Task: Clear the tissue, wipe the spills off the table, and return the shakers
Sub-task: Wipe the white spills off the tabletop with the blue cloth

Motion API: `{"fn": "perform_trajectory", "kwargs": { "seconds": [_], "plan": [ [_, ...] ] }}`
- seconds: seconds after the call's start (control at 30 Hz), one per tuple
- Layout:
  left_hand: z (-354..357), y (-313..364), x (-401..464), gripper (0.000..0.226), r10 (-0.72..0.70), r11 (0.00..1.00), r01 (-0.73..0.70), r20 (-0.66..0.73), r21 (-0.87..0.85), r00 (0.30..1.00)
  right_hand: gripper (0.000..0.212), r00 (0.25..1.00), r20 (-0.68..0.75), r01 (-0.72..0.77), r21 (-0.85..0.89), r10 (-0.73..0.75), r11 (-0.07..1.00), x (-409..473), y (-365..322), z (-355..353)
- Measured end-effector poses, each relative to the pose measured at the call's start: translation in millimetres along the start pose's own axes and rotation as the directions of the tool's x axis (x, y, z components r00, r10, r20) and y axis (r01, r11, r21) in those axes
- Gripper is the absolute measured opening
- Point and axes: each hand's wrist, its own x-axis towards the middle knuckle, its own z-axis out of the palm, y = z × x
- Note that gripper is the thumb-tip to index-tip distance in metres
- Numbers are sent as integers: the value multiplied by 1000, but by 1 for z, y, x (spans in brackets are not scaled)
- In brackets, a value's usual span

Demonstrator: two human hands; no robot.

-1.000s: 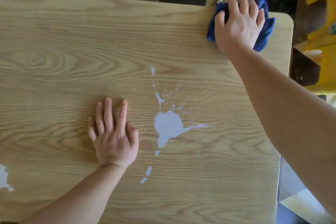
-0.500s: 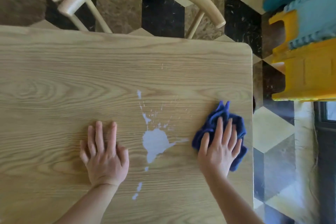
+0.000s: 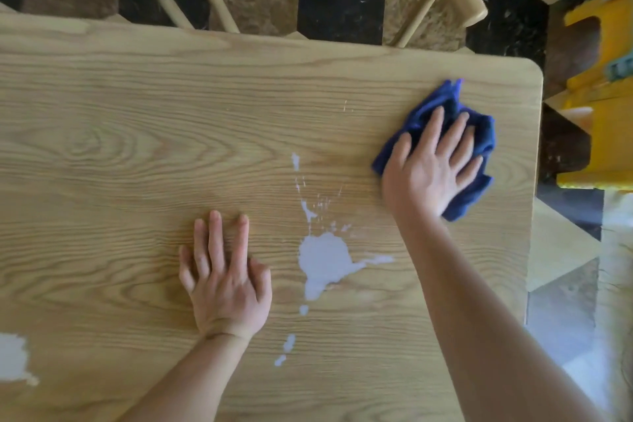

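While the right hand (image 3: pixel 432 171) is pressing flat on the cloth (image 3: pixel 445 103) — fingers straight, spread — the spill (image 3: pixel 323 259) is lying beside its wrist, untouched. Left hand (image 3: pixel 224 276) is resting open on the table (image 3: pixel 102 147), just beside that spill.

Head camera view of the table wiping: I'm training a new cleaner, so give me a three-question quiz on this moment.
1. True or false: the right hand presses a crumpled dark blue cloth onto the light wooden table.
2. The large white liquid spill lies: A) under the cloth; B) between the two hands, apart from the cloth; C) on the floor.
3. Fill in: the left hand rests flat and holds ____.

Key: 1 true; 2 B; 3 nothing. A second white patch shows at the table's near left edge.
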Motion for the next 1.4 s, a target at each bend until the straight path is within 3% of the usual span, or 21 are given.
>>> {"fn": "perform_trajectory", "kwargs": {
  "seconds": [0.13, 0.3, 0.37, 0.5, 0.57, 0.6, 0.67, 0.8, 0.9, 1.07, 1.17, 1.27, 1.33, 1.4],
  "plan": [
    [-1, 0, 1, 68, 4, 1000, -4, 2, -2, 1000, 67, 974, 13, 227, 40, -228, 973, -1, -78, 9],
    [-2, 1, 0, 70, -5, 1000, 5, -1, -18, 1000, 65, 820, 93, 560, 72, -565, 825, -48, -169, 29],
    [-2, -1, 1, 71, -2, 1000, 2, 11, -16, 1000, 61, 715, 125, 681, 98, -688, 725, -67, -192, 37],
    [1, -1, 1, 66, 7, 1000, -7, -12, -14, 1000, 56, 394, 213, 907, 67, -894, 416, -91, -225, 49],
    [2, -3, 1, 66, 16, 1000, -16, -26, -21, 1000, 56, 304, 230, 944, 61, -924, 326, -90, -232, 53],
    [3, -4, 1, 68, 18, 1000, -19, -26, -24, 1000, 57, 298, 217, 945, 68, -930, 319, -87, -232, 53],
    [3, -5, 0, 70, 19, 999, -20, -20, -29, 1000, 60, 351, 158, 925, 98, -923, 368, -79, -223, 52],
    [1, -5, 2, 70, 18, 999, -18, -10, -44, 1000, 64, 593, 71, 794, 111, -802, 597, -51, -172, 40],
    [1, -6, 0, 68, 23, 998, -23, 2, -55, 1000, 64, 728, 23, 684, 32, -685, 729, -11, -100, 19],
    [2, -6, 0, 68, 29, 998, -30, -9, -60, 1000, 65, 971, -16, 240, 22, -240, 971, 21, 50, -20],
    [2, -6, 0, 68, 30, 998, -31, -4, -61, 1000, 66, 999, -46, 0, 71, 4, 997, -24, 110, -26],
    [3, -6, -1, 67, 35, 998, -36, -11, -60, 999, 69, 988, -13, -152, 80, 154, 985, -91, 124, -19],
    [3, -5, -1, 66, 31, 997, -32, -15, -65, 999, 72, 982, 38, -185, 77, 183, 980, -133, 112, -9],
    [3, -4, 1, 66, 30, 997, -31, -25, -67, 999, 72, 993, 75, -88, 24, 86, 996, -168, 95, 0]
  ]
}}
